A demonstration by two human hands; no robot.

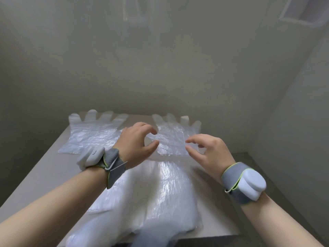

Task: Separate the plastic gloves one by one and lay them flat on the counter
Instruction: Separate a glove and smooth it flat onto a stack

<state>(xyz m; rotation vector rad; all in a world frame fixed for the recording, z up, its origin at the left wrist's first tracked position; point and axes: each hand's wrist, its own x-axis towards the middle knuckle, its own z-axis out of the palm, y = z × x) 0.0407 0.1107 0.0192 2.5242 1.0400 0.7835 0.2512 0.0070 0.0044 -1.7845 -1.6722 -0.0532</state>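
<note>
One glove (94, 134) is lying flat at the far left of the desk (44, 175). Beside it, the right hand (208, 150) is pinching the second glove (174, 138) at its cuff. I cannot tell whether the left hand (137, 141), with its fingers curled, is gripping it. A thick pile (153, 196) is waiting nearer, so most of the job is probably remaining.

Counter (44, 175): pale grey top, set in a corner.
Back wall (160, 68): plain greenish-grey, behind the counter.
Side wall (293, 122): same colour, right of the counter.
Light: soft, dim.

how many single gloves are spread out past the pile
2: the left glove far left, the right glove far right, cuff between the left hand and right hand. The pile may hide more.
</note>
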